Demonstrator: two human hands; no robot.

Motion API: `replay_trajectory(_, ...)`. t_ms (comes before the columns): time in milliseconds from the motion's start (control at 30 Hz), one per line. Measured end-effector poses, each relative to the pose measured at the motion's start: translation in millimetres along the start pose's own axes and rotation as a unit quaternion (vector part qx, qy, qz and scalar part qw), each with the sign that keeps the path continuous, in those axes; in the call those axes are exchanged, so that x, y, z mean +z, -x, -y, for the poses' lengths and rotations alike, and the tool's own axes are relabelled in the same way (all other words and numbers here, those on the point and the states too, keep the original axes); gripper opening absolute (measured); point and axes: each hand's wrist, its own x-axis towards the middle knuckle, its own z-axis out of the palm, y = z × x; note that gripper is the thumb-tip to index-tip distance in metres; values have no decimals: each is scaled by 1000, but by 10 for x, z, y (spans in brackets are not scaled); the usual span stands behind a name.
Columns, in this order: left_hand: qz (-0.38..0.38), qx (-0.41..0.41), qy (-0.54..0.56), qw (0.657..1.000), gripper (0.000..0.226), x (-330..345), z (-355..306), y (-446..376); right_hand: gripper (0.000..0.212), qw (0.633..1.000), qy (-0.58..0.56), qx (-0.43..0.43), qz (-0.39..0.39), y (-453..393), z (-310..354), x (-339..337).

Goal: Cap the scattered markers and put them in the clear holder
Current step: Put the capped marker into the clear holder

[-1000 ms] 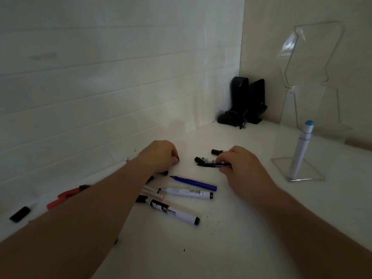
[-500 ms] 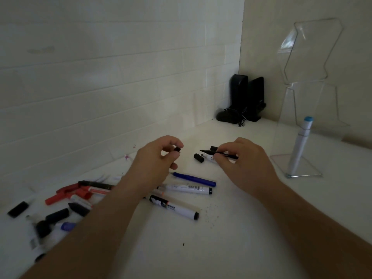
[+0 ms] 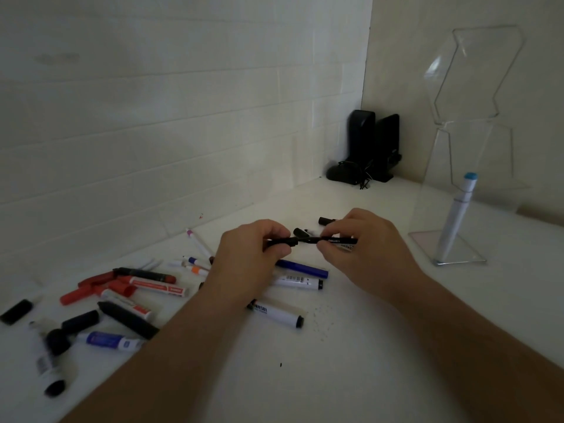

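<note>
A thin black marker is pinched in my right hand above the white table. My left hand holds a black cap whose open end meets the marker's tip. The clear holder stands at the right with one white, blue-capped marker leaning inside it. Several markers lie scattered under and left of my hands: a blue one, white ones, red ones and a black one. Loose black caps lie just behind my hands.
Black speakers with a cable stand in the far corner. White panelled walls close the table at the back and right. More caps and a blue-labelled marker lie at the near left.
Both hands lifted from the table and came together. The cap in my left hand now meets the tip of the black marker held in my right hand.
</note>
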Motion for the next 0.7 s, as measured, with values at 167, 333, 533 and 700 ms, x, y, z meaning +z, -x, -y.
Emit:
replay_trajectory(167,10,15,-3,1000,14,32,-103,40,16,1000,12,-26,12,13,0,22)
replay_trajectory(333,5,32,5,999,13,78,-174,72,17,998,-2,-57,26,20,8,2)
replay_trajectory(533,-4,28,29,999,12,84,-219,90,13,998,-4,-64,20,13,29,-30)
replay_trajectory(700,-5,49,19,999,13,97,-263,114,9,998,-3,-62,7,50,49,-52)
